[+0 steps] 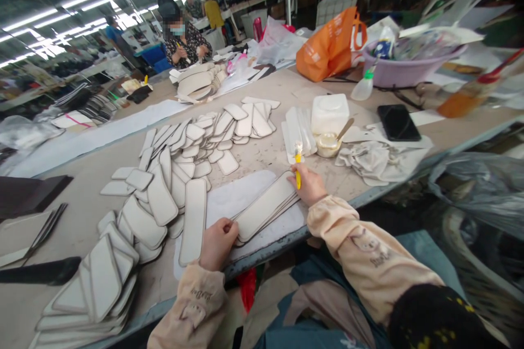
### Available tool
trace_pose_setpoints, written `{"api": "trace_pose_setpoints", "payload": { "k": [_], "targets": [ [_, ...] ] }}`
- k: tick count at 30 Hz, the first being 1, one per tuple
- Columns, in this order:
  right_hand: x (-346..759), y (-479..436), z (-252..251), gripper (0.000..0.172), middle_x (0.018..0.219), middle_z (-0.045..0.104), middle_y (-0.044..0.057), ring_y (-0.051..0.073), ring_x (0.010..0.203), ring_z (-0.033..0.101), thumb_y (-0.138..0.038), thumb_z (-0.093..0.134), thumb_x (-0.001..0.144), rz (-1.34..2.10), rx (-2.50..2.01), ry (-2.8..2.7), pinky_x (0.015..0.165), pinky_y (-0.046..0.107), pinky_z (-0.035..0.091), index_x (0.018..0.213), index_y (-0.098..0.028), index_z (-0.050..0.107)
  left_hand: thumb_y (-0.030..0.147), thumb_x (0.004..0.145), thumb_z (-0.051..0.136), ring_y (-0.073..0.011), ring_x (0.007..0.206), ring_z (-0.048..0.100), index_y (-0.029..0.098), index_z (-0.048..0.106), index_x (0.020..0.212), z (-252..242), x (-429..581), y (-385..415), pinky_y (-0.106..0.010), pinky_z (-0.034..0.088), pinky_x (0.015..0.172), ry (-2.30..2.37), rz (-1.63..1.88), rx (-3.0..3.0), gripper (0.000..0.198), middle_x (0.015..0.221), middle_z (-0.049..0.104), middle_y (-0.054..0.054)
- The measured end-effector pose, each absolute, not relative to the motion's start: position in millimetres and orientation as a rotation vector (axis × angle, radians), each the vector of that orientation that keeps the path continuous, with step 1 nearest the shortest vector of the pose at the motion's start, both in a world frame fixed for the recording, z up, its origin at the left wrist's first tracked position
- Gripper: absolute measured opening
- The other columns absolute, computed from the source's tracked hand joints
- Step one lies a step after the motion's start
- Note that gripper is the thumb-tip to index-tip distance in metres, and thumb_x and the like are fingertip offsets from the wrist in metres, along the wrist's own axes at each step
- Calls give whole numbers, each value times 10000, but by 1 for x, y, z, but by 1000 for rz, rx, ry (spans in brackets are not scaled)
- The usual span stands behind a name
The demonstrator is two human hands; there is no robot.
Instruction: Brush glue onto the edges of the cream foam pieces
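Note:
My right hand (310,185) is closed round a small yellow-handled brush (298,172), its whitish end pointing up and away from me. The same hand's fingers are at the far right end of a stack of long pale strips with rounded corners and dark edges. At the near left end of that stack, my left hand (219,242) pinches the top strip (266,206). Under the stack lies a white sheet (241,193). A single similar strip (194,221) lies left of my left hand.
Many pale rounded pieces (158,196) spread in overlapping piles to the left. Beyond my right hand are a small cup (328,144) with a stick, a white tub (329,113), a phone (398,122) and crumpled cloth (370,161). Across the table, a person (186,38) works.

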State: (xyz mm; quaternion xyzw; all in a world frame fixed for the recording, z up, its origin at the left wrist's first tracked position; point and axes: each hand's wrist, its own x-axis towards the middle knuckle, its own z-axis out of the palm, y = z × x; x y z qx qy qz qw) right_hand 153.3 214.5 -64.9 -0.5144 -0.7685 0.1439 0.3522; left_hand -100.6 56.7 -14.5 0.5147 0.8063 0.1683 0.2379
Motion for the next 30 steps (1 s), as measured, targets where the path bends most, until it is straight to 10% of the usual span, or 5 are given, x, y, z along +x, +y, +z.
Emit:
{"api": "trace_pose_setpoints", "payload": {
  "k": [30],
  "targets": [
    [156, 216, -67, 206, 812, 642, 79, 235, 722, 612, -336, 547, 860, 331, -1367, -2039, 667, 332, 470, 1016, -201, 544, 458, 754, 612, -151, 507, 597, 202, 595, 776, -22, -104, 51, -248, 427, 537, 2060, 665, 1189, 257, 511, 609, 40]
  ]
}}
